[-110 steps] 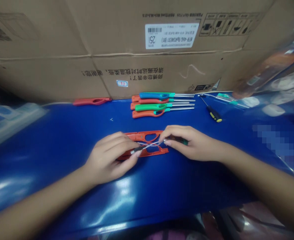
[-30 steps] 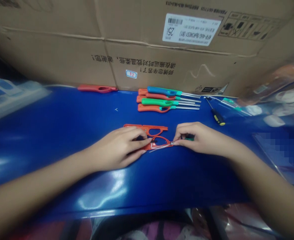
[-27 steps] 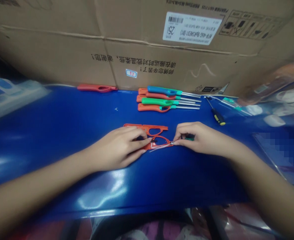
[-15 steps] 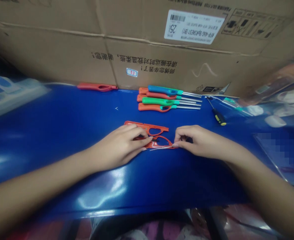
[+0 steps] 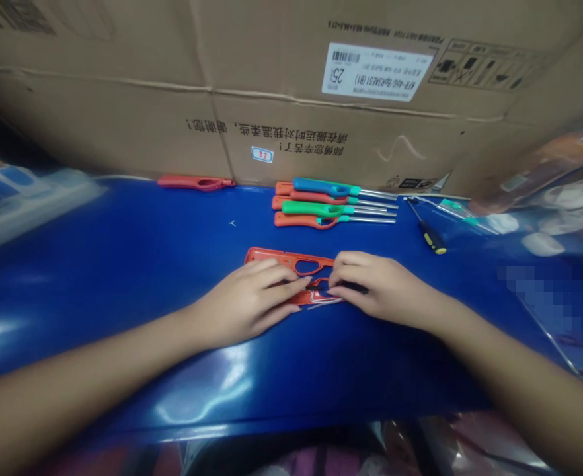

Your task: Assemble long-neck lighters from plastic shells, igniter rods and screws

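My left hand (image 5: pixel 249 297) is closed on the near lighter shell half (image 5: pixel 307 297), an open orange-red casing with a finger loop, lying on the blue table. My right hand (image 5: pixel 385 284) pinches at the loop end of that same casing; what lies between its fingertips is hidden. A thin white wire (image 5: pixel 324 302) runs along the casing's near side, under the right fingers. Just beyond, a matching orange lighter shell half (image 5: pixel 287 258) lies flat, its right end partly behind my right fingers.
Several assembled lighters (image 5: pixel 316 210) with metal tubes lie stacked in front of a cardboard box (image 5: pixel 147 132). Left of them is a red lighter body (image 5: pixel 192 182). A black-and-yellow screwdriver (image 5: pixel 431 237) lies to the right, near clear plastic bags (image 5: pixel 559 198). A translucent container (image 5: pixel 43 198) stands at far left.
My right hand has moved left along the near casing, from its right tip to the finger loop. My left hand stays on the casing. The view has tilted slightly upward.
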Demonstrator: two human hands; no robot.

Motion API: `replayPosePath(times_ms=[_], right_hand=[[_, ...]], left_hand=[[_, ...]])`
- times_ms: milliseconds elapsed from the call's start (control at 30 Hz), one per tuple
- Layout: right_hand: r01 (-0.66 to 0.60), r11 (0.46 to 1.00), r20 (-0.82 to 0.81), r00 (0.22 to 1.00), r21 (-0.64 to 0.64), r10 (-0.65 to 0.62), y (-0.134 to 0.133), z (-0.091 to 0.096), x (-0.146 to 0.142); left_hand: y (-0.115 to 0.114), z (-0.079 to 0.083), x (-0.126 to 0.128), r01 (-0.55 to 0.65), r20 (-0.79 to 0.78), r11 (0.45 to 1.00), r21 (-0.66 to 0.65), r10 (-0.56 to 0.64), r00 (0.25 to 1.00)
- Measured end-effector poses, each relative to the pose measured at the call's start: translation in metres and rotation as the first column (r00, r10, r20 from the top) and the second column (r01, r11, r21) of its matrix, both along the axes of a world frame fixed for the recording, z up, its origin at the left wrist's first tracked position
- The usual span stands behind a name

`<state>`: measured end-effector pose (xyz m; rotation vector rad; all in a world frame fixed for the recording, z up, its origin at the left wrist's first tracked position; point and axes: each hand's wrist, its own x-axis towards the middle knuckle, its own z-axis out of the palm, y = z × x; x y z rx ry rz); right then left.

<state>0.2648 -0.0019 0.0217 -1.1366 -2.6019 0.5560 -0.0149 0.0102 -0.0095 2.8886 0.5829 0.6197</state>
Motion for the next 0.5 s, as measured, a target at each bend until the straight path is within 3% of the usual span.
replayPosePath(times_ms=[300, 500], right_hand=[[-0.04, 0.998, -0.115, 0.992, 0.053, 0.046, 0.001, -0.011, -0.009], [-0.078, 0.997, -0.173, 0.982, -0.029, 0.072, 0.0, 0.002, -0.001]], left_hand=[[0.0, -0.002, 0.0, 0.028, 0.032, 0.996, -0.08, -0.026, 0.999], [-0.001, 0.001, 0.003, 0.002, -0.007, 0.994, -0.107, -0.003, 1.0]])
